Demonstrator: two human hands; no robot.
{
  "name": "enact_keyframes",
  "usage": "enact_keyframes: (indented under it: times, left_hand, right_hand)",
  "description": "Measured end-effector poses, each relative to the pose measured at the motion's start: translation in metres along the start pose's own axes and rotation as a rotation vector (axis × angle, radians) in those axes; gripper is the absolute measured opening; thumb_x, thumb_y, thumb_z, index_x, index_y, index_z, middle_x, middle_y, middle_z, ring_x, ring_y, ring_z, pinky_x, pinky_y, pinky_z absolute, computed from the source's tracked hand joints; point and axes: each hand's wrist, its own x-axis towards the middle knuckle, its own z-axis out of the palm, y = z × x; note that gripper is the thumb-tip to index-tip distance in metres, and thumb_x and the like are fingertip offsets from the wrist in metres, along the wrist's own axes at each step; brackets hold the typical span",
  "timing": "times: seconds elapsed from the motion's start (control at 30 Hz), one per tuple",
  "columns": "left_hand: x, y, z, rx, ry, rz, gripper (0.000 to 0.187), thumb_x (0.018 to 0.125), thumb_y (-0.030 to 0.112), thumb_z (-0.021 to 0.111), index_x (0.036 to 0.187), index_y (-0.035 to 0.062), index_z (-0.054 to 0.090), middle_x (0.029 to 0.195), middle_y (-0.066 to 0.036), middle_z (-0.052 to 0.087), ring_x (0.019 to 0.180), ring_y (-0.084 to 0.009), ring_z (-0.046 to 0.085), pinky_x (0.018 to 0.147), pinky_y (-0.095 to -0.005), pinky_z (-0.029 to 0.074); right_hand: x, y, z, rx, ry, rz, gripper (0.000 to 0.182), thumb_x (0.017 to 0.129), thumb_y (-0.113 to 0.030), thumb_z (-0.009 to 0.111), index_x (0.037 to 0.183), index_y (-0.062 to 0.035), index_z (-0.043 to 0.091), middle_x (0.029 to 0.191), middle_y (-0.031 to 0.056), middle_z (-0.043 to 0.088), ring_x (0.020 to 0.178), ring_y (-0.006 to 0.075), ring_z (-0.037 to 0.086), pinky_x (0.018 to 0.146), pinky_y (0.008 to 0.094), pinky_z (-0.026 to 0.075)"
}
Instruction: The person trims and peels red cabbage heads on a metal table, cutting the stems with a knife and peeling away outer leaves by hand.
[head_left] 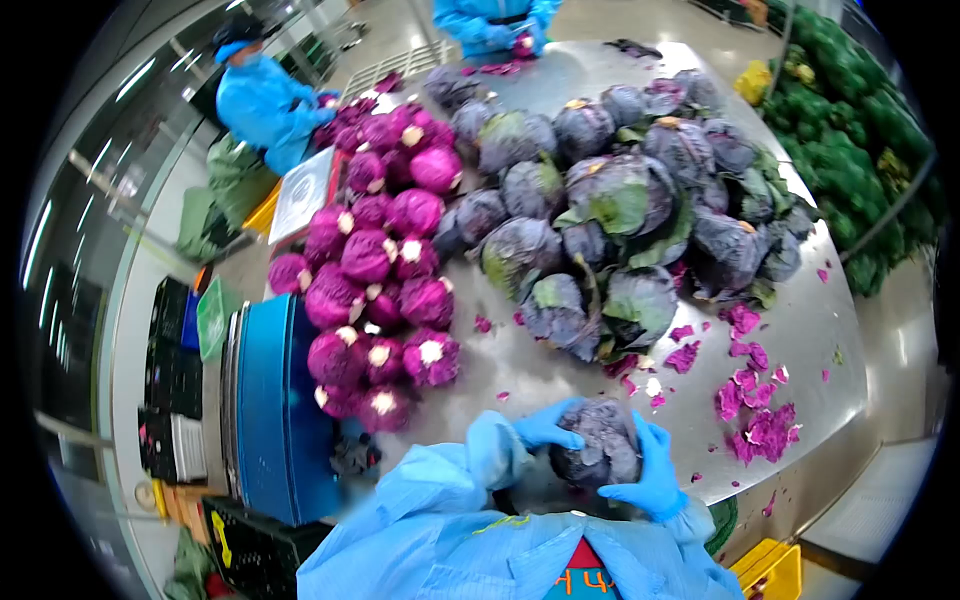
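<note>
At lower centre, the left hand (545,425) and right hand (645,470), gloved, clamp a red cabbage (598,445) between them at the near edge of the steel table (830,340). Bare metal lies just beyond; cabbage piles (600,210) fill mid-frame, leaf scraps (755,420) at right.

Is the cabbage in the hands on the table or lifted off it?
Cannot tell. Both hands grip the red cabbage at the table's near edge, hiding its underside.

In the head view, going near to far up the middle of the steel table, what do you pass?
Cabbage held between the left hand and right hand → held cabbage → heap of untrimmed dark cabbages → purple leaf scraps → a co-worker's gloved hands at the far edge.
</note>
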Motion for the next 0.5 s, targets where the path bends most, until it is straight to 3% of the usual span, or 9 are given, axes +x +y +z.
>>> enact_keyframes:
  times: [0.1,0.13,0.17,0.23,0.33,0.43,0.5]
  left_hand:
    - [0.011,-0.024,0.048,-0.466,-0.121,-0.069,0.080,0.079,0.034,0.073,0.143,0.0023,0.036,0.141,-0.011,0.046,0.131,-0.0215,0.041,0.112,-0.0382,0.027]
    - [0.015,-0.025,0.062,-0.429,-0.027,-0.025,0.076,0.084,0.037,0.068,0.143,0.0025,0.036,0.143,-0.010,0.044,0.132,-0.0215,0.040,0.112,-0.0373,0.028]
    - [0.027,-0.032,0.067,-0.277,0.087,0.007,0.066,0.088,0.039,0.063,0.140,0.0027,0.043,0.141,-0.011,0.047,0.125,-0.0212,0.047,0.109,-0.0353,0.032]
    - [0.038,-0.029,0.076,-0.095,0.341,-0.143,0.052,0.091,0.039,0.060,0.126,0.0015,0.056,0.123,-0.015,0.059,0.108,-0.0242,0.058,0.098,-0.0352,0.042]
    - [0.033,-0.014,0.072,0.986,0.824,0.208,0.034,0.094,0.030,0.058,0.111,0.0011,0.063,0.101,-0.014,0.064,0.095,-0.0225,0.062,0.087,-0.0358,0.049]
    - [0.000,0.005,0.061,0.706,0.655,0.170,0.028,0.092,0.025,0.061,0.105,0.0007,0.062,0.094,-0.015,0.062,0.086,-0.0266,0.063,0.079,-0.0368,0.051]
    - [-0.009,-0.004,0.057,0.780,0.622,0.366,0.023,0.087,0.018,0.066,0.105,0.0035,0.063,0.096,-0.014,0.063,0.086,-0.0287,0.063,0.078,-0.0354,0.051]
  right_hand:
    - [-0.026,0.001,-0.010,0.036,0.102,0.108,0.096,0.061,-0.021,0.083,0.142,0.0012,0.036,0.129,0.0174,0.045,0.121,0.0306,0.046,0.105,0.0379,0.037]
    - [-0.030,0.001,-0.013,0.056,0.152,0.164,0.089,0.064,-0.016,0.080,0.141,0.0016,0.037,0.129,0.0166,0.046,0.122,0.0296,0.046,0.106,0.0372,0.036]
    - [-0.030,0.004,-0.014,0.158,0.232,0.205,0.085,0.065,-0.011,0.076,0.140,0.0013,0.039,0.129,0.0158,0.047,0.122,0.0282,0.047,0.106,0.0365,0.036]
    - [-0.028,0.008,-0.016,0.361,0.400,0.292,0.077,0.065,-0.002,0.069,0.138,0.0005,0.042,0.130,0.0141,0.049,0.122,0.0255,0.047,0.107,0.0351,0.035]
    - [-0.018,0.005,-0.016,0.467,0.444,0.337,0.073,0.064,0.000,0.066,0.134,0.0014,0.046,0.132,0.0126,0.049,0.123,0.0236,0.046,0.107,0.0340,0.034]
    - [-0.007,-0.011,-0.010,0.491,0.428,0.307,0.071,0.064,-0.001,0.066,0.132,0.0022,0.048,0.129,0.0114,0.051,0.120,0.0234,0.048,0.106,0.0339,0.035]
    - [-0.001,-0.013,-0.009,0.535,0.383,0.267,0.070,0.064,-0.001,0.067,0.131,0.0025,0.048,0.126,0.0111,0.053,0.119,0.0234,0.048,0.105,0.0337,0.036]
